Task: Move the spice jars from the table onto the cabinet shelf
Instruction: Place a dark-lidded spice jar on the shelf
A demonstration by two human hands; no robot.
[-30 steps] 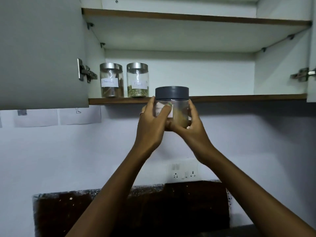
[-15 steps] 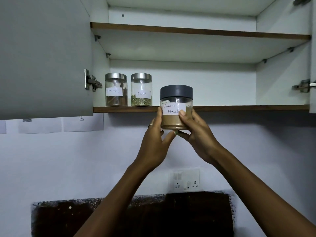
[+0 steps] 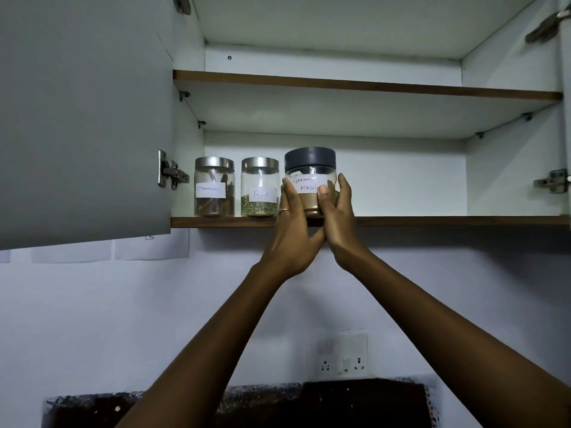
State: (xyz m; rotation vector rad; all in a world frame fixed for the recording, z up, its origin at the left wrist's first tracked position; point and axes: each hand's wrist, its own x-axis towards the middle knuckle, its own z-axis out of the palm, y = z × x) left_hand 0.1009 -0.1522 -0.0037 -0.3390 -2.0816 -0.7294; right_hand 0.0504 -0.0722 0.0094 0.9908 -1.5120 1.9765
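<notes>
cabinet shelf [image 3: 432,221]: garam masala jar [image 3: 310,180] between both hands

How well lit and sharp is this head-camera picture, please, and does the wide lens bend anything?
Head view: dim and even, no glare; the labels on the Garam Masala jar, cinnamon jar and fennel jar are readable; the dark counter at the bottom is murky; the lower shelf edge looks straight, while the cabinet door looms large.
</notes>
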